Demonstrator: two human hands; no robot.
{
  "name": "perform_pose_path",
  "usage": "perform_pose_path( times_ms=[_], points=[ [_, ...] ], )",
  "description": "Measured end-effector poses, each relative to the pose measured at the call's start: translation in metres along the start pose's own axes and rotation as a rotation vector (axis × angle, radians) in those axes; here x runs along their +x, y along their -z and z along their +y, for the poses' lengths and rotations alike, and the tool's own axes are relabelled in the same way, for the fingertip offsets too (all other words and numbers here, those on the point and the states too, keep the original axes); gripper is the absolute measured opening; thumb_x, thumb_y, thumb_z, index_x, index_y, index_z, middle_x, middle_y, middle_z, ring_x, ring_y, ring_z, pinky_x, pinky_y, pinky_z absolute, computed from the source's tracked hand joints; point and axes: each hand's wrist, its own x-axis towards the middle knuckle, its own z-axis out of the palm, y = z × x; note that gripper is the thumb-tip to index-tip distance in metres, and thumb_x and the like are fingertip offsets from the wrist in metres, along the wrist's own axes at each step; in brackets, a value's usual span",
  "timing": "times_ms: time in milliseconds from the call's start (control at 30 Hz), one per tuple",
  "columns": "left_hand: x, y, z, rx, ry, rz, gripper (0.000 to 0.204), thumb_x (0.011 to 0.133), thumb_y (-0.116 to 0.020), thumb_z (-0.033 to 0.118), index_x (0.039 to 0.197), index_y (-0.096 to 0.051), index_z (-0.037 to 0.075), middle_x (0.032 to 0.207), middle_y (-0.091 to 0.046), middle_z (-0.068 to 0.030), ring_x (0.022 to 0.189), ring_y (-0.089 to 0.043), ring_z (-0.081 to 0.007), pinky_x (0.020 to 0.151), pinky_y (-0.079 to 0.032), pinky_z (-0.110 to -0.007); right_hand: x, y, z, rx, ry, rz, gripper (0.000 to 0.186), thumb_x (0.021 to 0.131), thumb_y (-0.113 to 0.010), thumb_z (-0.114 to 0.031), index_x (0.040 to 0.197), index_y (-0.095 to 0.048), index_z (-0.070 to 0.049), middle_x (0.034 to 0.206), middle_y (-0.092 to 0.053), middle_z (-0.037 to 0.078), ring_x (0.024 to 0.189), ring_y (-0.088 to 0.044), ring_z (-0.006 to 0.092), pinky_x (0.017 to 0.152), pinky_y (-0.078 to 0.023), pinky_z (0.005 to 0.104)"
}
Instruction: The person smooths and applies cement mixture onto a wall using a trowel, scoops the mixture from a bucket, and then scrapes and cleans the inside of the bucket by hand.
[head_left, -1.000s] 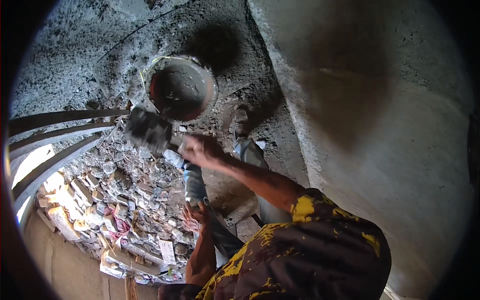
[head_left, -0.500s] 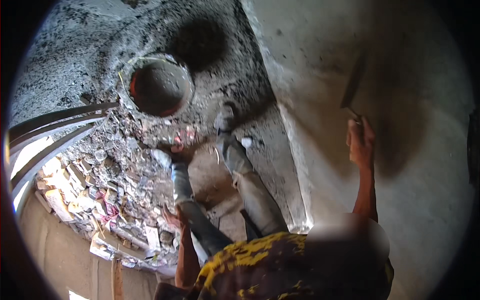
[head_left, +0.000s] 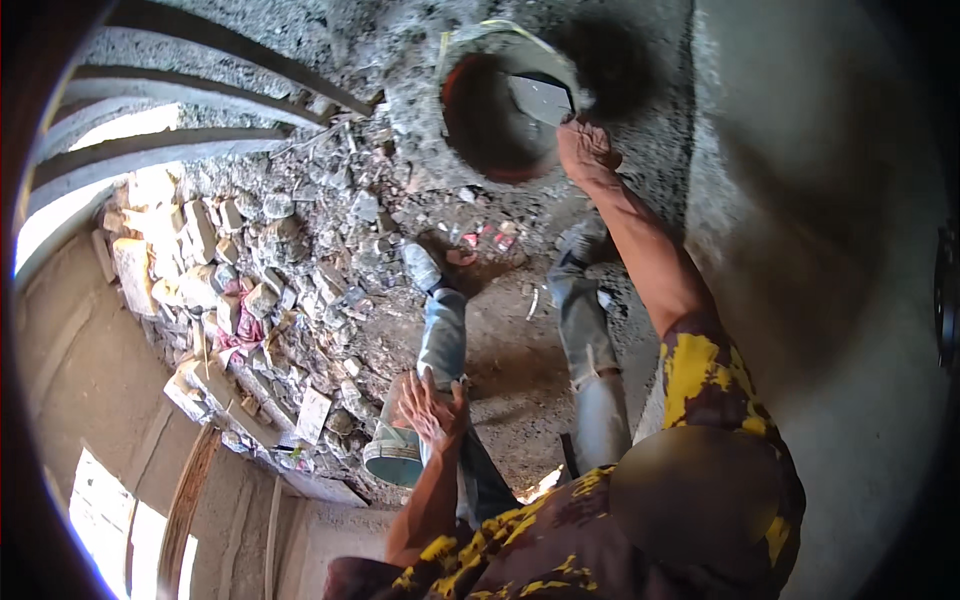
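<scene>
Rough dirt floor (head_left: pixel 500 400), grey wall (head_left: pixel 820 400) running along the right side with a dark shadow falling on it. Rubble pile (head_left: pixel 285 245) is filling the left side: broken bricks, chunks, scraps, with a pink cloth (head_left: pixel 246 325) lying among them. Long beams (head_left: pixel 245 50) are slanting in from the far left, ends pointing toward the basin (head_left: pixel 455 88) but stopping well apart from it. Basin is sitting on the floor, far centre, its inside wall showing red. Right hand (head_left: pixel 588 152) is at the basin's right edge, fingers wrapping the trowel (head_left: pixel 540 98) handle; flat blade is lying inside the rim outline, can't tell if it's touching the contents. Left hand (head_left: pixel 433 412) is resting on the left leg near the knee, fingers spread, grasping nothing. Bucket (head_left: pixel 392 468) is tilting just beside that leg, partly hidden by the hand. Left foot (head_left: pixel 421 267) is standing against the rubble's edge; right foot (head_left: pixel 580 243) is standing between basin and wall. Wooden post (head_left: pixel 190 500) is leaning at near left.
</scene>
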Motion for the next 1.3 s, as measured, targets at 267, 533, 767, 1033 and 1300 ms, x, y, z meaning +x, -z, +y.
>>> perform_pose_path(
  times_ms=[267,533,767,1033,1300],
  points=[
    [0.019,0.021,-0.018,0.033,0.062,-0.105,0.061,0.076,-0.062,0.036,0.128,-0.048,0.006,0.135,-0.044,-0.0181,0.13,-0.036,-0.0344,0.106,-0.025,-0.051,0.012,-0.141,0.005,0.236,0.246,0.178,0.032,0.08,-0.064,-0.034,0.086,-0.056,-0.004,0.083,-0.062,0.017,0.077,-0.061,0.0354,0.066,-0.047,0.0438],
    [0.034,0.016,-0.007,-0.011,-0.03,-0.124,0.066,0.074,-0.06,0.041,0.13,-0.048,0.007,0.135,-0.045,-0.019,0.129,-0.036,-0.0358,0.107,-0.023,-0.051,-0.038,-0.097,0.021,0.402,0.158,0.578,0.032,0.082,-0.061,-0.034,0.101,-0.06,-0.008,0.086,-0.066,0.014,0.079,-0.064,0.0345,0.07,-0.051,0.0416],
    [0.02,0.027,0.013,0.036,0.068,-0.122,0.063,0.076,-0.058,0.045,0.127,-0.051,0.008,0.131,-0.049,-0.0197,0.126,-0.04,-0.0356,0.104,-0.027,-0.052,-0.16,0.01,-0.076,0.766,0.506,0.115,0.022,0.082,-0.059,-0.021,0.097,-0.059,-0.006,0.073,-0.06,0.013,0.064,-0.062,0.024,0.059,-0.052,0.0372],
    [0.029,0.008,0.059,0.164,0.001,-0.062,0.059,0.08,-0.056,0.041,0.129,-0.049,0.009,0.134,-0.046,-0.019,0.127,-0.039,-0.0364,0.106,-0.024,-0.052,-0.139,0.02,0.082,1.487,0.412,-0.786,0.033,0.088,-0.058,-0.033,0.105,-0.058,-0.004,0.09,-0.06,0.008,0.079,-0.058,0.0172,0.069,-0.049,0.0333],
    [-0.014,0.034,-0.007,0.076,-0.002,-0.032,0.068,0.078,-0.058,0.051,0.133,-0.047,0.014,0.138,-0.043,-0.0159,0.127,-0.037,-0.0374,0.106,-0.022,-0.055,-0.279,0.229,0.267,0.706,-0.4,0.605,0.023,0.09,-0.057,-0.027,0.097,-0.058,-0.005,0.059,-0.048,0.0,0.052,-0.042,0.0093,0.049,-0.038,0.0269]
  ],
)
